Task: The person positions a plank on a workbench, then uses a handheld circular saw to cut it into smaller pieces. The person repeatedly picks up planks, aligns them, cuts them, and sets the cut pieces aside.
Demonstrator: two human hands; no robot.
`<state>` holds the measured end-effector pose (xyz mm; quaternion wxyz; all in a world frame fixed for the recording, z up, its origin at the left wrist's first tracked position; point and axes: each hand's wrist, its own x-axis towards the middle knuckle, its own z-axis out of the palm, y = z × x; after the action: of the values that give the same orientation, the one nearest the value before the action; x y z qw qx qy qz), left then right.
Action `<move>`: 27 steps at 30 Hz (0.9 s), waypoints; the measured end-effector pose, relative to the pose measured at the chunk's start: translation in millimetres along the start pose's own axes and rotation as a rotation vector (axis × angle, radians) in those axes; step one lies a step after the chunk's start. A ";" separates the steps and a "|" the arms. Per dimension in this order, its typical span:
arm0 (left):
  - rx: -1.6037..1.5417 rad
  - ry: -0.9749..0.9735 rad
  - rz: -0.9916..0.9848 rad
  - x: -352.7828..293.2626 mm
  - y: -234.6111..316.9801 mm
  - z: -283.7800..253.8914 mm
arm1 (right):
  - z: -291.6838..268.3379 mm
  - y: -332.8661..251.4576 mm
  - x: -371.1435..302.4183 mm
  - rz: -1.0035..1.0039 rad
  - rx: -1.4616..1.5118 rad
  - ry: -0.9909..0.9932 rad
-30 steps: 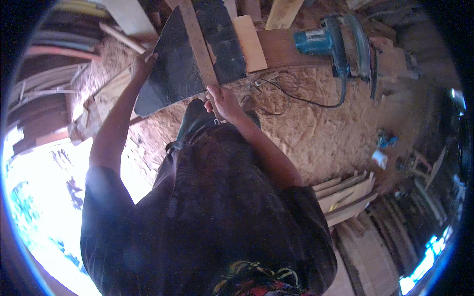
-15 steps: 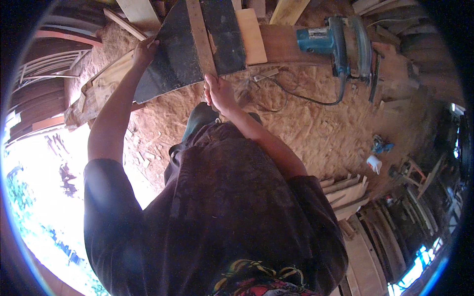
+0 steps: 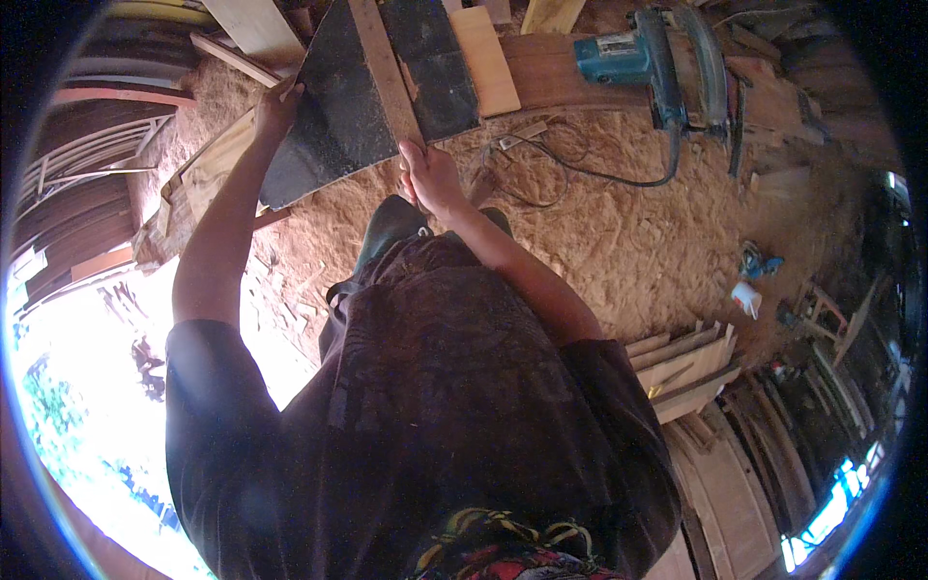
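Together our hands steady the dark panel [image 3: 338,106]: left hand [image 3: 277,104] grips its edge, right hand [image 3: 428,179] clamps the wooden strip [image 3: 384,68] lying across it, apart for balance.

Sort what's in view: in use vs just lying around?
In use: dark board, held at its edge by the left hand; wooden strip across it, gripped by the right hand.

Lying about: blue power saw, its cable, stacked planks, white bottle.

Dark flat panel [image 3: 338,106] with wooden strip [image 3: 385,68] across it, tilted above sawdust.
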<state>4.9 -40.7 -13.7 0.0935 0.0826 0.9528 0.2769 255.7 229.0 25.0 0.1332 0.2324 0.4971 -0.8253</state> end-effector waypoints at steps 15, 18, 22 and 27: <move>0.004 -0.009 -0.048 -14.7 13.5 -4.5 | -3.7 9.3 -0.8 -0.033 -0.126 -0.014; -0.008 0.000 -0.012 -14.8 11.1 -6.1 | -1.6 10.0 0.5 0.005 -0.080 -0.003; 0.004 -0.005 -0.061 -11.6 14.3 -2.5 | -5.7 13.8 1.4 -0.028 -0.156 0.011; -0.048 -0.012 -0.065 -0.8 -16.7 0.3 | -0.7 4.7 -4.0 -0.034 -0.324 0.031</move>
<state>4.0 -54.6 -22.9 0.1104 0.0509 0.9474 0.2959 261.4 227.4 23.2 0.1473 0.2122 0.6296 -0.7327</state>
